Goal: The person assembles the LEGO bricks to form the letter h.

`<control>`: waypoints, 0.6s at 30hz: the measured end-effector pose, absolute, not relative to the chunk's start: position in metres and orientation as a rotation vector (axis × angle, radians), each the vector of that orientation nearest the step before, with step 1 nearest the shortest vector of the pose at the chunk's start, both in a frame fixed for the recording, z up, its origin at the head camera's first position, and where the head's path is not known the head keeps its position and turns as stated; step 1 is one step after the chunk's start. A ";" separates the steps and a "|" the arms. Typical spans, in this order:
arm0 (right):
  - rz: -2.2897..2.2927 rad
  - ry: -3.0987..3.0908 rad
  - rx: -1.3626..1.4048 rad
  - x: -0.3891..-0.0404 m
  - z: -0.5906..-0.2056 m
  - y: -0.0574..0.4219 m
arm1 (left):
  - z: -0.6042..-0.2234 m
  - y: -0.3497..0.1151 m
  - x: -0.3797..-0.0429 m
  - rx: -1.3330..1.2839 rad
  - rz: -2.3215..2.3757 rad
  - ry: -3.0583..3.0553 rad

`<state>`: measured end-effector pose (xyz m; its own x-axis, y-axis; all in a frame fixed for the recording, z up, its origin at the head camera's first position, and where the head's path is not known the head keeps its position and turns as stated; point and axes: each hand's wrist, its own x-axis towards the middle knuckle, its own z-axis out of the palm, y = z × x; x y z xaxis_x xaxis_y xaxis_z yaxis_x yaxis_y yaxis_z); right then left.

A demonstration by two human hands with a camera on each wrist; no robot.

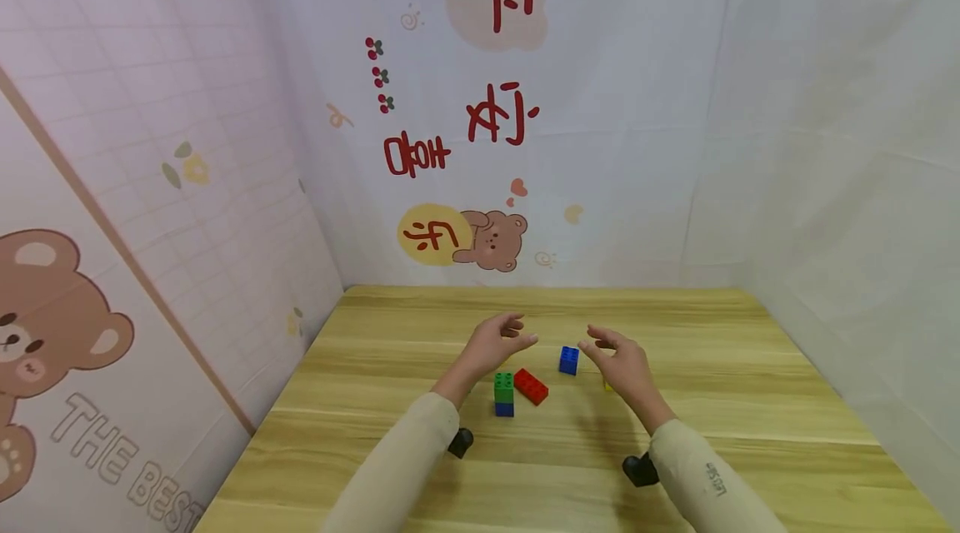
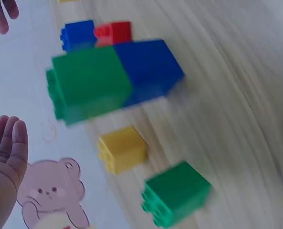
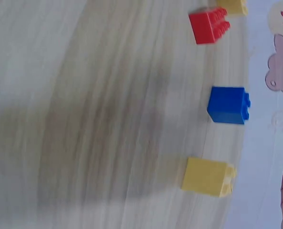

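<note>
Fingers of left hand and right hand are hovering half-parted, gripping nothing; right of the red brick, a blue brick is standing, probably light, stiff, suiting side pinch.

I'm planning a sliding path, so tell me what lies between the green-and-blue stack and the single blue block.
The red brick lies between the green-and-blue stack and the single blue block; the head view shows it.
</note>
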<state>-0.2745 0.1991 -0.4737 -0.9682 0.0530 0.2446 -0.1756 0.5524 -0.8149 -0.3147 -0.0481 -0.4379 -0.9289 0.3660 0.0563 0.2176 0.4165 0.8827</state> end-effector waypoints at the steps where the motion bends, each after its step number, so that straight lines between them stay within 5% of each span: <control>1: 1.371 -2.546 0.098 -0.275 -0.473 0.201 | -0.436 -0.044 -0.314 0.523 1.545 2.517; 18: 1.317 -2.577 -0.037 -0.274 -0.471 0.241 | -0.452 0.021 -0.307 0.469 1.720 2.488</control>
